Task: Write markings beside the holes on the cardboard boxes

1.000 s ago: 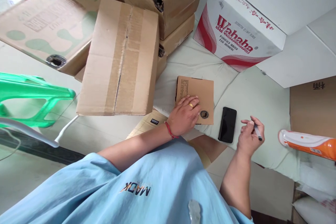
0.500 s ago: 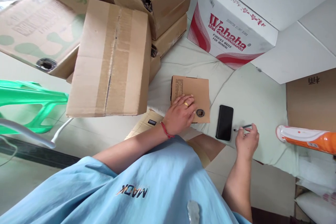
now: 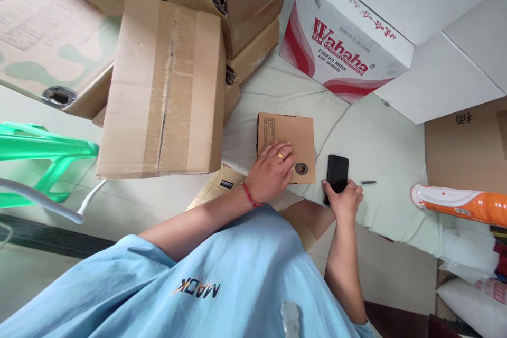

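A small brown cardboard box [image 3: 295,132] lies on the pale cloth in front of me. My left hand [image 3: 273,169], with a gold ring and a red wristband, rests on its near left part, palm down with the fingers spread a little. To the right lies a black phone [image 3: 337,170]. My right hand [image 3: 344,198] has its thumb at the phone's near left edge and its fingers round the right edge, gripping the near end. A dark pen [image 3: 368,182] lies on the cloth just right of that hand.
Large cardboard boxes [image 3: 166,84] are stacked at the left, by a green stool [image 3: 43,150]. At the back stands a white and red Wahaha box [image 3: 340,47]. An orange and white bottle [image 3: 459,202] lies at the right.
My right hand has let go of the pen, which now lies on the cloth, and has moved left to take hold of the phone. My left hand has stayed on the small box.
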A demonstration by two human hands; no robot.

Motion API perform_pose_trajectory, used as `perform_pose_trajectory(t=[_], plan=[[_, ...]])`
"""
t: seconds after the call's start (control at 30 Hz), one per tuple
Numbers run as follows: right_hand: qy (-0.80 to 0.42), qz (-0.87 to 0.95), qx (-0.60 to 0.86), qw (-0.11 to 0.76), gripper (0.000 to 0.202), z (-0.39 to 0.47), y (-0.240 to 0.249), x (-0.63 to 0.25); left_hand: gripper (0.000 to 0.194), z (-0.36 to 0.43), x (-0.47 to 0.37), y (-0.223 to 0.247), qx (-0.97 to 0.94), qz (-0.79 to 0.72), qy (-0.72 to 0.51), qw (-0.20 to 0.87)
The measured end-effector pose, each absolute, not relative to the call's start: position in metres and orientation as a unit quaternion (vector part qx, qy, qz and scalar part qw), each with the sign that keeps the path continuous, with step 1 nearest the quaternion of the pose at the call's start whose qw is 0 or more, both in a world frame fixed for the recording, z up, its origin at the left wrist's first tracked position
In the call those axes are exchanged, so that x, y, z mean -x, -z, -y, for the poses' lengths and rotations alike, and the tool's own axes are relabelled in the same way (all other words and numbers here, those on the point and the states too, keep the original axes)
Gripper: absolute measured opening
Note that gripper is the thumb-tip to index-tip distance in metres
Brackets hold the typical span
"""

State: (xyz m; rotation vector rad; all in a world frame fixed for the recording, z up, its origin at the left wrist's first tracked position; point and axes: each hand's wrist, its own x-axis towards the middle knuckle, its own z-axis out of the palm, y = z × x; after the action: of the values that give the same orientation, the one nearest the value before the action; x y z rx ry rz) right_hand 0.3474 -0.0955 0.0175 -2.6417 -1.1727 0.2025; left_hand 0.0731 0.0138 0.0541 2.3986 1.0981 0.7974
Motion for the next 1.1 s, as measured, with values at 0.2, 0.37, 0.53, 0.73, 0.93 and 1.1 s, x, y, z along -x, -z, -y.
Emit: perform_pose_trajectory(t=[0.2, 0.37, 0.53, 0.73, 0.93, 1.1], plan=[[-0.061, 0.397, 0.907, 0.123, 0.081, 0.09, -0.025, -0.331, 0.025, -0.014, -0.073, -0.055, -0.859, -0.388, -0.279, 0.184], [-0.071, 0.392, 0.899, 0.182, 0.078, 0.102, -0.034, -0.31, 0.025, -0.014, -0.073, -0.053, -0.858, -0.387, -0.282, 0.183], [-0.039, 0.406, 0.874, 0.265, 0.066, 0.116, -0.052, -0.289, 0.025, -0.014, -0.073, -0.053, -0.861, -0.386, -0.28, 0.179], [-0.013, 0.498, 0.81, 0.309, 0.062, 0.124, -0.077, -0.265, 0.025, -0.014, -0.075, -0.049, -0.855, -0.383, -0.292, 0.193], [-0.024, 0.545, 0.784, 0.297, 0.069, 0.119, -0.081, -0.235, 0.032, -0.014, -0.071, -0.04, -0.823, -0.386, -0.365, 0.201], [-0.031, 0.555, 0.779, 0.29, 0.068, 0.114, -0.078, -0.224, 0.035, -0.015, -0.068, -0.037, -0.817, -0.379, -0.375, 0.219]])
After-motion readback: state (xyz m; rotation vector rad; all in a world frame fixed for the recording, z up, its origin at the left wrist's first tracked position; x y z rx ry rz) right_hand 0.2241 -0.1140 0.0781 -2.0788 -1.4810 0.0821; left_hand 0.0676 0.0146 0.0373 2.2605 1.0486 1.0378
